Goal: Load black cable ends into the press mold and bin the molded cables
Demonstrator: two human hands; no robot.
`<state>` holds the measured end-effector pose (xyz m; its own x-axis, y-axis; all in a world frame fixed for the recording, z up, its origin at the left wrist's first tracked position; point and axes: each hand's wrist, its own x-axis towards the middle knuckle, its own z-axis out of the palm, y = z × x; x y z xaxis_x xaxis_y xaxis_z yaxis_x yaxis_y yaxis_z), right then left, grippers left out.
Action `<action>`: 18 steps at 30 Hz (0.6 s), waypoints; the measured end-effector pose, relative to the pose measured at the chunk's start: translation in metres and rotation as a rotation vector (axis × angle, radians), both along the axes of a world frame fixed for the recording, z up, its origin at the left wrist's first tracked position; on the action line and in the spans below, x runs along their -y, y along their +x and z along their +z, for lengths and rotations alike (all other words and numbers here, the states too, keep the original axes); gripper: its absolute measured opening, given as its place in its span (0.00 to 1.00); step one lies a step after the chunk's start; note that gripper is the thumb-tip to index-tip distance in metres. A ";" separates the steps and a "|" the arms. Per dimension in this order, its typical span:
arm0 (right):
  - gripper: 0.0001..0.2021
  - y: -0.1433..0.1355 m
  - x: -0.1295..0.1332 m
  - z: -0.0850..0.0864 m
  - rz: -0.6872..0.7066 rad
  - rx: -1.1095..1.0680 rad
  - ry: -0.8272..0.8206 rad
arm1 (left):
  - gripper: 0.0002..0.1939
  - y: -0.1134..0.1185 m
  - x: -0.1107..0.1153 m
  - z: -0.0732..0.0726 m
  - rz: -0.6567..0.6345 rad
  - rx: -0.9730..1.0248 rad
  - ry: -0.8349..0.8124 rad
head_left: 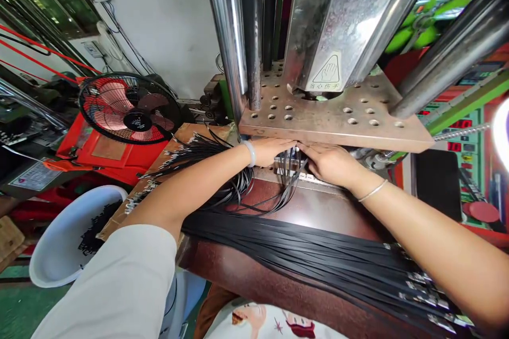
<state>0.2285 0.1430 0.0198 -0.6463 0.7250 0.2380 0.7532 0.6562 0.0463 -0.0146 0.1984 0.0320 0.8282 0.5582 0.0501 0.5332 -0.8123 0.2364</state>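
Left hand [274,151]: fingers extended, grip cannot be told | right hand [333,164]: fingers partly bent, grip cannot be told | thin black cables [289,183]: beside both hands' fingertips | drilled metal plate [326,123]: above fingers | black cable bundle [286,235]: bodyward of fingers, on brown tabletop [226,257]

A single view from a camera worn on the person's head, facing forward and steeply down. It looks from above the lap across the brown worktop [230,257] to the perforated metal plate [318,122]. Both forearms reach away from it, the lap at the bottom edge being nearest, the pale wall [167,21] farther off. The horizon tilts, and no second view shares the scene.
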 end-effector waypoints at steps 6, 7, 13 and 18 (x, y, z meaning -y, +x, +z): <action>0.17 0.000 -0.006 -0.010 -0.260 0.125 0.095 | 0.27 -0.010 0.012 0.013 0.103 -0.147 0.073; 0.17 0.001 -0.009 -0.009 -0.268 0.127 0.086 | 0.28 -0.009 0.016 0.019 0.128 -0.188 0.053; 0.14 0.018 0.068 0.019 -0.133 -0.253 0.021 | 0.20 -0.026 0.115 0.085 0.206 -0.067 -0.061; 0.13 0.042 0.275 -0.017 -0.134 -0.680 -1.012 | 0.22 -0.122 0.260 0.027 -0.127 0.166 -1.449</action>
